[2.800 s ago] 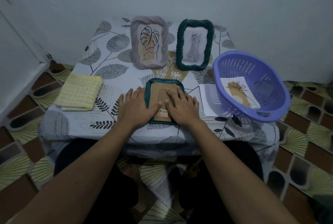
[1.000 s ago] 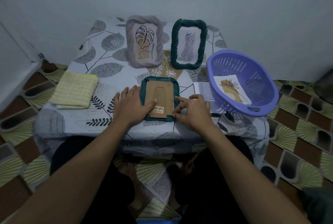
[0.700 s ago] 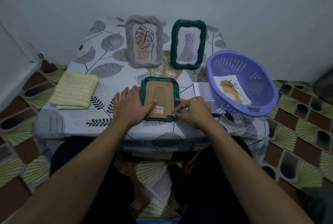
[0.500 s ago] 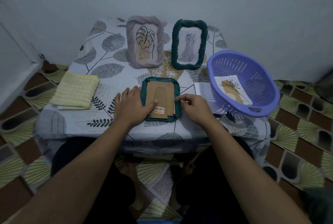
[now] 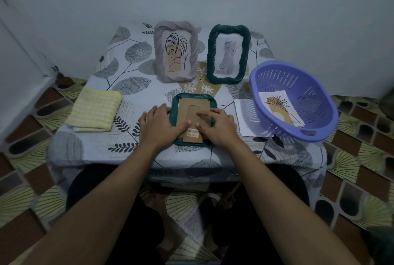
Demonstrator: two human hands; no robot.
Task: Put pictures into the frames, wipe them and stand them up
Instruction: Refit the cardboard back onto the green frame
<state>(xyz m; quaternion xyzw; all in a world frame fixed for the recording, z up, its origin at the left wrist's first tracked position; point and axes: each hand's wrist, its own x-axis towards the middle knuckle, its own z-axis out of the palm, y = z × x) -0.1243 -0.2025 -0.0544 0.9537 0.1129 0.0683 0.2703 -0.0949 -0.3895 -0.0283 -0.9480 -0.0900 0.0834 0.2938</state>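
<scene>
We see the dark green frame (image 5: pixel 191 95) lying face down at the middle of the table's (image 5: pixel 132 92) near edge, its cardboard backing (image 5: pixel 191 105) up. The left hand (image 5: pixel 158 123) lies spread flat over the frame's left rim, thumb on the backing. The right hand (image 5: pixel 217 126) rests on the backing with bent fingers; we cannot tell whether they pinch the stand flap or only press it. Two filled frames, a grey frame (image 5: pixel 175 51) and a green standing frame (image 5: pixel 228 53), stand upright near the far edge. A purple basket (image 5: pixel 254 85) with a picture (image 5: pixel 279 109) in it sits at the right edge, and a yellow cloth (image 5: pixel 93 112) lies at the near left corner.
</scene>
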